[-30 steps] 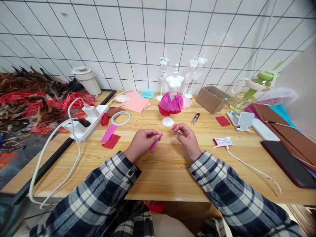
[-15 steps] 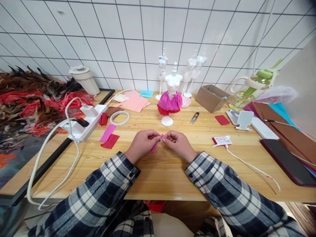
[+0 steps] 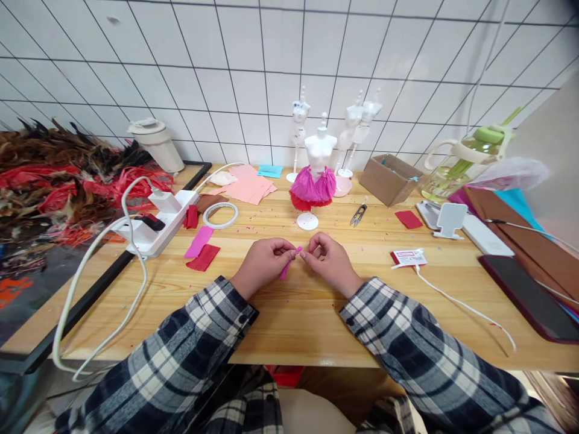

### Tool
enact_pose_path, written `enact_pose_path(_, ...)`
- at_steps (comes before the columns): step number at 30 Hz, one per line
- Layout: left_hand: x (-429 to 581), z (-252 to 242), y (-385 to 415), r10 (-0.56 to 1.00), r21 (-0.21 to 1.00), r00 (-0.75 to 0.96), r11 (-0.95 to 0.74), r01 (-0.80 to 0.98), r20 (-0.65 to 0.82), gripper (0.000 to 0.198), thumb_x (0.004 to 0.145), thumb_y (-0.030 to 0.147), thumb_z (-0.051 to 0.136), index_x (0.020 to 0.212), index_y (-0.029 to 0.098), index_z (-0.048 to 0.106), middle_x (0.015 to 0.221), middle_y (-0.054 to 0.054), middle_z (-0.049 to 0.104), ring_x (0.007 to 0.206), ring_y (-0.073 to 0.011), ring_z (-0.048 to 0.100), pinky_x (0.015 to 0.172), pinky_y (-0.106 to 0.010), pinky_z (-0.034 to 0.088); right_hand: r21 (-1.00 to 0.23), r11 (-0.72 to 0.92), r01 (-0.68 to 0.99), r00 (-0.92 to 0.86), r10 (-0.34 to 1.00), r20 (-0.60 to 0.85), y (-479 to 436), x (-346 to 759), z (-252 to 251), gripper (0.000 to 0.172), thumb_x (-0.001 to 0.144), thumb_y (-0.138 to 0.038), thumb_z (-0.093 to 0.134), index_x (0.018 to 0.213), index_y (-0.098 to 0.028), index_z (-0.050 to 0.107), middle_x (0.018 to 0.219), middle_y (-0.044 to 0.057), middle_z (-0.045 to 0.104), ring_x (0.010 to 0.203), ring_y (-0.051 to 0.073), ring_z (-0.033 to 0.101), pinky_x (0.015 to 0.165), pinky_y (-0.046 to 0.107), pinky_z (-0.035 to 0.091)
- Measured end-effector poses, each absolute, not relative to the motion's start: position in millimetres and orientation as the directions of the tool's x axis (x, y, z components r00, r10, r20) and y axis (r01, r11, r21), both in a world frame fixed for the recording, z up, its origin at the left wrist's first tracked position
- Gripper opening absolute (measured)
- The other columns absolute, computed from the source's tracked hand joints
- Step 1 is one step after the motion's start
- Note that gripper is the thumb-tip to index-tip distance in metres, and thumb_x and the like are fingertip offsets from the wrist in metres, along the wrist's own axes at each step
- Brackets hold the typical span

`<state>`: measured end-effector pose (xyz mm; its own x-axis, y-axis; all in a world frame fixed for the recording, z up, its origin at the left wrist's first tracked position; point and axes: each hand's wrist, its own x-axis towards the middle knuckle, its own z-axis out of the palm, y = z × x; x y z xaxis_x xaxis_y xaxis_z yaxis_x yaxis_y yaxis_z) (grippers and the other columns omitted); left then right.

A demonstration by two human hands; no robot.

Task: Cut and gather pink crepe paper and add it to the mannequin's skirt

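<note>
Between my hands is a narrow strip of magenta crepe paper [image 3: 284,274]; one end hangs below the fingers and a small bit shows at the fingertips. My left hand [image 3: 265,265] pinches it between thumb and index finger. My right hand [image 3: 332,260] is closed in a pinch at the upper end of the same strip, its fingertips almost touching the left ones. Just beyond stands a small white mannequin [image 3: 320,147] wearing a ruffled skirt [image 3: 313,185], magenta over red. Left of my hands lie a magenta paper piece [image 3: 199,242] and a red paper piece [image 3: 203,257].
Thread snips [image 3: 358,215] and a cardboard box [image 3: 391,179] are right of the mannequin. A tape roll [image 3: 220,215], pink sheets [image 3: 248,184] and a power strip [image 3: 165,224] with cables lie left. Feathers [image 3: 58,175] fill the far left. A phone [image 3: 534,295] rests right.
The view has shifted slightly. My right fingers have lifted and curled a little at the strip's upper end; the left hand keeps its pinch.
</note>
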<state>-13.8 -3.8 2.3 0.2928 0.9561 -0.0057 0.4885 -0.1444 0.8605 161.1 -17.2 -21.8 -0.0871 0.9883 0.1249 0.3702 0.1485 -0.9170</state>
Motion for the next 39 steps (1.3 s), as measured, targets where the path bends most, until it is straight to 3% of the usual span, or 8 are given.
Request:
enact_pose_path(4, -13, 4, -5, 0.954, 0.896, 0.295, -0.085, 0.437, -0.053, 0.023, 0.079, 0.037, 0.059, 0.077, 0.015, 0.067, 0.049, 0.003, 0.06, 0.041, -0.0112, 0.053, 0.046, -0.022, 0.041, -0.897, 0.247, 0.366, -0.113, 0.969, 0.221, -19, 163, -19, 0.02, 0.076, -0.03, 0.064, 0.084, -0.023, 0.047, 0.074, -0.005, 0.056, 0.051, 0.009, 0.051, 0.048, 0.021, 0.038)
enact_pose_path(9, -13, 6, -5, 0.944, 0.92, 0.319, -0.046, 0.389, -0.088, 0.023, 0.08, 0.036, 0.059, 0.077, 0.015, 0.066, 0.046, 0.004, 0.057, 0.038, -0.0107, 0.051, 0.043, -0.022, 0.038, -0.745, 0.419, 0.52, -0.203, 0.907, 0.368, -21, 165, -17, 0.004, 0.083, -0.021, 0.057, 0.084, -0.021, 0.06, 0.078, 0.0, 0.06, 0.059, 0.011, 0.052, 0.057, 0.023, 0.042)
enact_pose_path(14, -13, 8, -5, 0.941, 0.93, 0.325, -0.027, 0.366, -0.1, 0.022, 0.079, 0.036, 0.061, 0.074, 0.015, 0.065, 0.045, 0.004, 0.056, 0.039, -0.0106, 0.051, 0.042, -0.021, 0.037, -0.59, 0.497, 0.636, -0.285, 0.862, 0.418, -23, 167, -17, 0.017, 0.088, -0.021, 0.054, 0.093, -0.023, 0.07, 0.086, 0.003, 0.064, 0.068, 0.012, 0.056, 0.064, 0.025, 0.042)
enact_pose_path(20, -14, 7, -5, 0.94, 0.938, 0.323, -0.014, 0.347, -0.105, 0.024, 0.079, 0.037, 0.062, 0.075, 0.014, 0.067, 0.044, 0.004, 0.056, 0.038, -0.01, 0.049, 0.042, -0.021, 0.036, -0.518, 0.515, 0.683, -0.294, 0.843, 0.451, -24, 168, -19, 0.021, 0.09, -0.023, 0.054, 0.098, -0.026, 0.073, 0.087, 0.003, 0.063, 0.071, 0.013, 0.057, 0.063, 0.025, 0.041)
enact_pose_path(27, -16, -2, -1, 0.946, 0.932, 0.318, -0.066, 0.356, -0.055, 0.027, 0.078, 0.039, 0.064, 0.082, 0.014, 0.072, 0.05, 0.003, 0.059, 0.042, -0.0087, 0.047, 0.043, -0.019, 0.036, -0.643, 0.473, 0.602, -0.201, 0.869, 0.452, -20, 167, -21, 0.019, 0.085, -0.017, 0.058, 0.094, -0.023, 0.074, 0.081, 0.002, 0.063, 0.063, 0.011, 0.055, 0.06, 0.024, 0.044)
enact_pose_path(35, -18, -5, 2, 0.952, 0.946, 0.306, -0.108, 0.306, 0.009, 0.028, 0.079, 0.041, 0.063, 0.079, 0.014, 0.071, 0.048, 0.003, 0.056, 0.042, -0.0098, 0.048, 0.045, -0.02, 0.038, -0.797, 0.406, 0.448, -0.159, 0.913, 0.376, -22, 159, -20, 0.011, 0.082, -0.023, 0.063, 0.092, -0.021, 0.066, 0.077, 0.0, 0.061, 0.056, 0.01, 0.053, 0.054, 0.024, 0.044)
enact_pose_path(39, -17, -4, 2, 0.972, 0.962, 0.233, -0.08, 0.26, 0.018, 0.028, 0.077, 0.041, 0.066, 0.078, 0.014, 0.069, 0.052, 0.001, 0.06, 0.043, -0.0102, 0.048, 0.044, -0.021, 0.038, -0.917, 0.244, 0.316, -0.053, 0.969, 0.24, -23, 158, -16, 0.028, 0.078, -0.032, 0.066, 0.1, -0.021, 0.053, 0.087, 0.0, 0.066, 0.05, 0.008, 0.053, 0.048, 0.023, 0.043)
